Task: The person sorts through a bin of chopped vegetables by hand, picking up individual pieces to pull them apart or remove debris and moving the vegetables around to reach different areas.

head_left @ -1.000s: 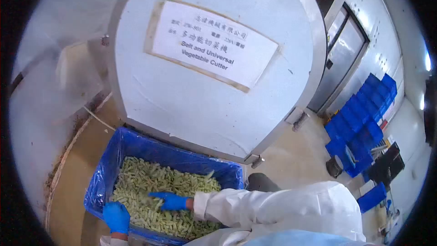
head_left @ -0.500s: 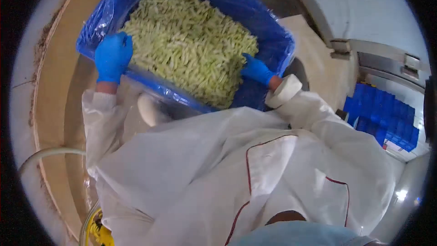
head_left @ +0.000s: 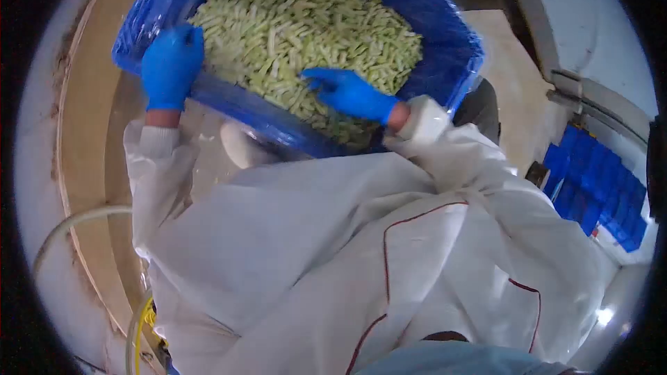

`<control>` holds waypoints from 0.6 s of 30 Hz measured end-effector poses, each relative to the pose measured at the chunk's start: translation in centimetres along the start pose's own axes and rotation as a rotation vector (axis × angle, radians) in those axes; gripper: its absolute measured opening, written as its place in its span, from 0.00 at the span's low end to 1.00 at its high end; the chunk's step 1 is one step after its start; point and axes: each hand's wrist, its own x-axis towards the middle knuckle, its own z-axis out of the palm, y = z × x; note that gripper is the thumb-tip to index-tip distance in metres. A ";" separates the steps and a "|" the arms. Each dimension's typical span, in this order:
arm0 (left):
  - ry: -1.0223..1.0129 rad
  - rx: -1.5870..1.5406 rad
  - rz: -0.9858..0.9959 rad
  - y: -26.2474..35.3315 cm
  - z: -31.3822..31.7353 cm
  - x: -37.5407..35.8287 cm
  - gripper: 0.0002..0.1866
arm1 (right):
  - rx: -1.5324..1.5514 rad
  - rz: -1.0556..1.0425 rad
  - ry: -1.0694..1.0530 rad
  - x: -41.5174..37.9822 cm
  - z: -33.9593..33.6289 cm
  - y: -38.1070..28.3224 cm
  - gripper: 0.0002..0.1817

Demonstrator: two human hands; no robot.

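A blue crate (head_left: pixel 455 62) lined with clear plastic film (head_left: pixel 149 17) holds a large heap of pale green cut vegetable strips (head_left: pixel 306 28). At the crate's near left side, my left hand (head_left: pixel 170 62) in a blue glove is closed over the lined rim, its fingertips hidden on the inner side. My right hand (head_left: pixel 347 92), gloved in blue too, lies over the near part of the heap. Its fingers reach leftward among the strips, partly apart, and no strip shows gripped in them.
Stacked blue crates (head_left: pixel 601 180) stand at the far right. A pale hose (head_left: pixel 76 219) curves along the left, above something yellow (head_left: pixel 148 319) at the lower left. A white boot tip (head_left: pixel 240 146) shows below the crate's near edge.
My right hand has moved left from the heap's right edge to its near middle. My left hand keeps its place on the rim. The crate sits slightly higher and further right in view.
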 end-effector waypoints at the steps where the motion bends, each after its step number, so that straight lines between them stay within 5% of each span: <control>1: 0.006 -0.008 0.011 0.1 0.0 -0.1 0.12 | 0.018 0.034 0.147 -0.7 -0.9 0.7 0.20; 4: 0.028 -0.028 0.013 0.2 -0.2 -0.1 0.13 | -0.185 0.225 0.274 -1.8 -4.6 1.4 0.15; 7: 0.033 -0.035 0.004 0.1 0.2 0.1 0.13 | -0.233 0.080 0.203 -0.9 -4.7 -0.3 0.15; 11: 0.027 -0.019 -0.003 0.2 0.0 -0.2 0.14 | -0.637 -0.677 -0.074 3.2 -0.3 -2.8 0.23; 14: -0.039 -0.031 -0.037 0.3 -0.3 -0.3 0.14 | -0.626 -0.843 -0.138 8.4 -1.0 -1.9 0.23; 16: -0.010 -0.055 -0.041 0.0 -0.2 -0.1 0.14 | -0.804 -0.641 -0.116 11.4 -2.6 -2.8 0.23; 18: 0.106 -0.094 -0.002 -0.2 0.4 -0.3 0.13 | -0.869 -0.547 0.230 13.8 -3.5 -1.2 0.21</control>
